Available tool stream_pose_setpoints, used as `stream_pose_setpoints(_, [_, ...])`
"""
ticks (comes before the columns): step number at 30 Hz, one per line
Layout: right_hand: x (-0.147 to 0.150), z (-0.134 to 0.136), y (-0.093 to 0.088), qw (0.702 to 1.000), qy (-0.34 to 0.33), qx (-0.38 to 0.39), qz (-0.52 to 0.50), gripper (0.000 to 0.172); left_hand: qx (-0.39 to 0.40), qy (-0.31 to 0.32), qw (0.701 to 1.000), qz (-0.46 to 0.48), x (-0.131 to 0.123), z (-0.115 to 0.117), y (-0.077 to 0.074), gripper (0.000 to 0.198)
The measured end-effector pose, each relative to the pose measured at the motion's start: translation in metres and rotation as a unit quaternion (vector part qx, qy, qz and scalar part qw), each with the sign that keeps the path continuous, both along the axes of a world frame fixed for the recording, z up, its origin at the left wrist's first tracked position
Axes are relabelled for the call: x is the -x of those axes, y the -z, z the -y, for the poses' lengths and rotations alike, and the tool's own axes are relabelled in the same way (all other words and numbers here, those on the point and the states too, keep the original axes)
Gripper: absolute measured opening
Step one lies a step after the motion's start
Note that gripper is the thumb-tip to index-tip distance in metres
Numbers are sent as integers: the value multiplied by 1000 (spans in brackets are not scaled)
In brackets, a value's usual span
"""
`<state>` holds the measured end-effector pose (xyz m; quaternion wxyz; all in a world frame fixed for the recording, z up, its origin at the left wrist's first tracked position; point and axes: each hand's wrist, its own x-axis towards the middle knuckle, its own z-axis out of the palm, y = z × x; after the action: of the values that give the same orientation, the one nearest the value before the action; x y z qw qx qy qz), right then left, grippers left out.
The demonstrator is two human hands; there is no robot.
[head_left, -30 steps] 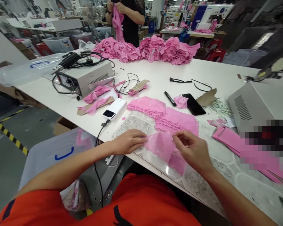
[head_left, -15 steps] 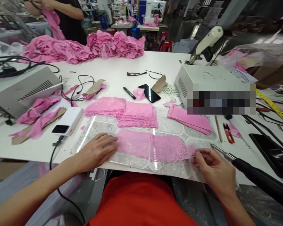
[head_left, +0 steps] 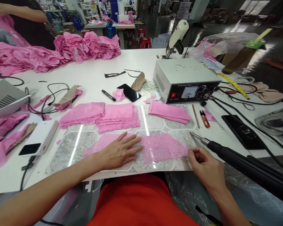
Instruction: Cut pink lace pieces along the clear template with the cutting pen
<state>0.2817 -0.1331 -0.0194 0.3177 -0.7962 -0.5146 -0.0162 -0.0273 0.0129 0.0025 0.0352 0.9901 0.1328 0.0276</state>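
A thin pink lace fabric piece [head_left: 163,146] lies spread along the front of a clear plastic-covered mat [head_left: 80,138]. My left hand [head_left: 120,150] rests flat over its middle, fingers stretched out. At the piece's right end, my right hand [head_left: 206,166] has thumb and forefinger pinched on the edge. Just beside that hand sits a black-handled tool with a pointed metal tip [head_left: 235,153], its tip directed at the fabric. Behind the piece are two stacks of scalloped pink fabric [head_left: 119,114] and folded pink strips [head_left: 169,111].
A grey control box [head_left: 186,80] with cables stands at the back right. Orange-handled thread snips [head_left: 204,119] and a dark phone [head_left: 244,131] lie to the right. On the left are a white power bank [head_left: 41,138] and loose cords. Another person stands behind pink heaps [head_left: 85,47].
My left hand has slid right from the fabric's left end to its middle and flattened. The right hand stays at the right end. The view has turned rightward.
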Motion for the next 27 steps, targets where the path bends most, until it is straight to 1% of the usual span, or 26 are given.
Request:
stream_pose_setpoints(4, [-3, 6, 0, 998, -5, 42, 35, 25, -2, 7, 1000, 0, -8, -7, -2, 41])
stream_pose_setpoints(6, [-2, 6, -1, 998, -15, 35, 45, 23, 0, 18, 1000, 2, -10, -9, -5, 39])
stream_pose_setpoints(11, [-2, 2, -1, 994, -90, 19, 62, 23, 8, 46, 999, 15, -16, -17, -14, 33])
stream_pose_setpoints(13, [-3, -3, -2, 994, -98, 11, 40, 23, 30, 32, 999, 29, -25, -25, -20, 28])
stream_pose_setpoints(15, [-3, -13, -5, 994, -106, -6, -24, 20, 69, -13, 997, 43, -42, -37, -27, 26])
stream_pose_setpoints(17, [-4, -29, -9, 989, -119, -17, -90, 20, 102, -65, 991, 55, -66, -54, -34, 21])
stream_pose_setpoints(21, [-9, -68, -19, 978, -128, -19, -165, 24, 93, -104, 988, 65, -121, -93, -44, 17])
stream_pose_setpoints(24, [-20, -90, -22, 974, -130, -17, -187, 28, 92, -116, 988, 40, -151, -120, -43, 11])
stream_pose_setpoints(27, [-33, -99, -21, 972, -134, -2, -191, 29, 101, -121, 988, 6, -165, -138, -38, 6])
